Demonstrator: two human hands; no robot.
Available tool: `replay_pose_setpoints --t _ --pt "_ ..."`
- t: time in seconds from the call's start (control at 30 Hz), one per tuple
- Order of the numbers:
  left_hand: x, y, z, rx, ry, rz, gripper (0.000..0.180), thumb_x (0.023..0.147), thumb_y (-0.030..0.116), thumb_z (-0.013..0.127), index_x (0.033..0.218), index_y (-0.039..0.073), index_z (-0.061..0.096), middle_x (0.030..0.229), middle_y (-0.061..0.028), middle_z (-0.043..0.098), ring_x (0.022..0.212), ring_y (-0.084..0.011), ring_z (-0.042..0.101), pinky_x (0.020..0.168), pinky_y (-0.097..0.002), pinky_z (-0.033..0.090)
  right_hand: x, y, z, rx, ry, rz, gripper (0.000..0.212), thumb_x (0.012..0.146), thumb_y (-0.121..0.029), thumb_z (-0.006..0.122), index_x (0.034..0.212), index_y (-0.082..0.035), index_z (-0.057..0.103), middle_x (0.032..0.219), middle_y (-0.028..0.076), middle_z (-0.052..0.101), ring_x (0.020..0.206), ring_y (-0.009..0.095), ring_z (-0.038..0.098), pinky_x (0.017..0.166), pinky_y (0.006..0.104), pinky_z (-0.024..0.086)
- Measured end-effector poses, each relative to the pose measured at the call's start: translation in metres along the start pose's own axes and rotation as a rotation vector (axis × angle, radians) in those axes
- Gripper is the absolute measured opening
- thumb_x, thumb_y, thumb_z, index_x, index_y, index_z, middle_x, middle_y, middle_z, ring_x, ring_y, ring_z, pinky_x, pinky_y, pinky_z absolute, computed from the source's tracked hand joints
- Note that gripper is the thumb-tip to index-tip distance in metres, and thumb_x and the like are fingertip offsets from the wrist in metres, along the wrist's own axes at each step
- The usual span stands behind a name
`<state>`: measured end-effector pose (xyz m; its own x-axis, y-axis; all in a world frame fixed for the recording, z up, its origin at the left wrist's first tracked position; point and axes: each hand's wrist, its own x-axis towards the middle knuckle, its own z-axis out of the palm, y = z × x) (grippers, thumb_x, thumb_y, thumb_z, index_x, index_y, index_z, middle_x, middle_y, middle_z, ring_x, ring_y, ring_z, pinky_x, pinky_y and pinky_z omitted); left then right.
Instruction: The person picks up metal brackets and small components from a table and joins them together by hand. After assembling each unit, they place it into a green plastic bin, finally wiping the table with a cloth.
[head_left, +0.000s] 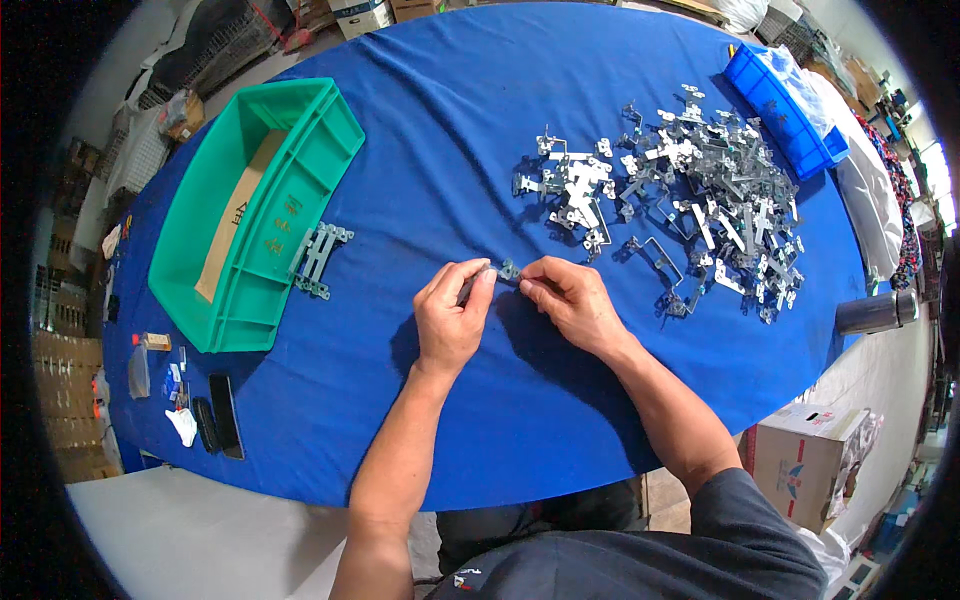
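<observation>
Over the middle of the blue cloth, my left hand (450,318) and my right hand (580,306) are close together, both with fingers closed. A small grey metal bracket (509,270) shows between the fingertips, pinched from either side. Much of it is hidden by the fingers, so I cannot tell its full shape. To the right lies a large loose heap of metal brackets (735,185), with a smaller cluster of brackets (575,190) beside it. Several brackets (318,258) sit lined up on the left, against the green bin.
A large green plastic bin (335,140) holds a piece of cardboard (238,215). At far right are a blue crate (785,110) and a metal flask (877,313). Near left lies a black phone (227,415). A carton (800,460) stands beyond the cloth-covered table (540,450).
</observation>
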<state>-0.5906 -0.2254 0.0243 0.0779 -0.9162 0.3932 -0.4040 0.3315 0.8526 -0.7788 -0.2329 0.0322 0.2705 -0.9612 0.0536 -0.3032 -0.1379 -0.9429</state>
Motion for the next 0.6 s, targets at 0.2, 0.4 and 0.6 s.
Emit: replay_pose_setpoints --t 0.2,0.4,0.6 --pt "0.0003 0.0001 0.0005 0.025 -0.010 0.035 0.011 0.089 0.008 0.071 0.096 -0.001 0.070 0.082 -0.0124 0.069 0.070 -0.0224 0.068 0.062 -0.0328 0.052 -0.0002 0.0021 0.0022 -0.004 -0.003 0.026 0.015 0.093 -0.013 0.068 0.100 0.000 0.067 0.077 0.010 0.064 0.068 0.016 0.060 0.061 0.0326 0.047" --pt "0.0003 0.0059 0.0009 0.065 -0.027 0.108 0.012 0.088 0.007 0.072 0.098 -0.001 0.070 0.082 -0.0122 0.069 0.069 -0.0221 0.067 0.062 -0.0324 0.052 -0.0006 0.0013 0.0029 0.075 -0.022 0.121 0.015 0.096 -0.015 0.066 0.100 -0.001 0.063 0.075 0.008 0.064 0.065 0.014 0.062 0.058 0.0306 0.050" --pt "0.0006 0.0036 0.0019 0.089 -0.027 0.136 0.011 0.087 0.008 0.072 0.096 0.000 0.071 0.079 -0.0126 0.068 0.067 -0.0269 0.068 0.059 -0.0360 0.052 0.0001 0.0060 0.0070 0.207 0.049 -0.001 0.017 0.097 -0.015 0.066 0.101 0.001 0.062 0.081 0.007 0.065 0.067 0.013 0.064 0.057 0.0292 0.050"
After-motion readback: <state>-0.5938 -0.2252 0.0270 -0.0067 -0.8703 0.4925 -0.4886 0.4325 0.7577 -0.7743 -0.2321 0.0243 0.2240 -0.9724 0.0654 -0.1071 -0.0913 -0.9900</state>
